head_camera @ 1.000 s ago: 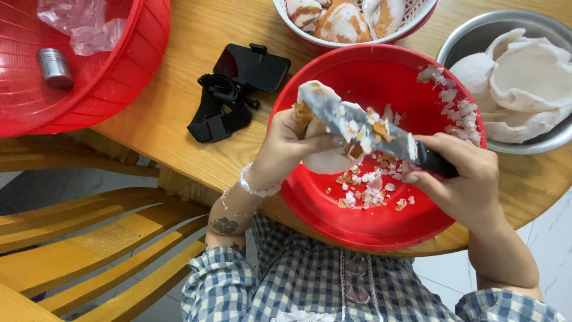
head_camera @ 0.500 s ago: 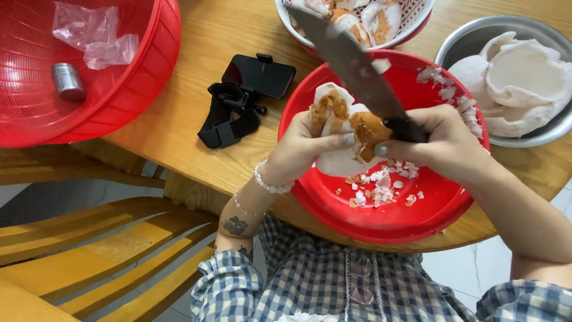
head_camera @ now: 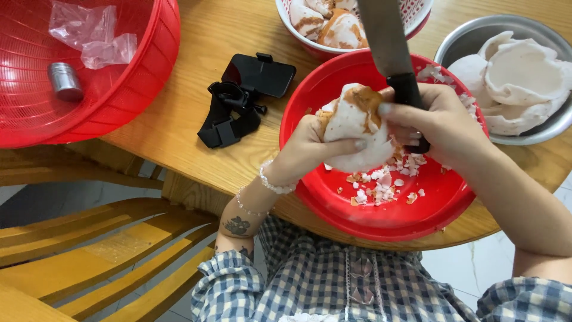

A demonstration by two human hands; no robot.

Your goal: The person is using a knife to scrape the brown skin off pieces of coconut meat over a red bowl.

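The coconut piece (head_camera: 357, 128) is a rounded white chunk with brown skin left across its top, held over the red bowl's (head_camera: 381, 220) ten o'clock side. The knife (head_camera: 390, 48) has a broad grey blade pointing toward twelve o'clock and a black handle touching the piece at three o'clock.

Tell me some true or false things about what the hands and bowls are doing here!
1. The right hand holds a knife. True.
2. The left hand holds a white coconut piece over the red bowl. True.
3. The metal bowl is empty. False: white peeled pieces fill it.
4. The black strap mount lies inside the red basket. False: it lies on the wooden table.
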